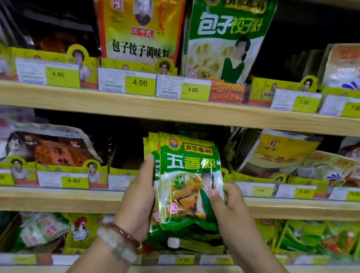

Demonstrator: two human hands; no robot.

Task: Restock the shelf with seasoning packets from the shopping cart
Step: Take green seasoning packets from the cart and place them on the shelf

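Observation:
A small stack of green seasoning packets [184,174] is held upright in front of the middle shelf [57,199]. My left hand [140,196] grips the stack's left edge, thumb on the front. My right hand [229,204] pinches the front packet's right edge with thumb and fingers. Behind the stack, the yellow display tray [123,171] on the middle shelf has a dark gap above it. The shopping cart is out of view.
The upper shelf [177,110] carries a yellow-orange packet [140,21] and a green packet [225,36] behind price tags. Other packets fill the middle shelf left [47,144] and right [277,155]. The lower shelf [182,270] holds more green packets [310,236].

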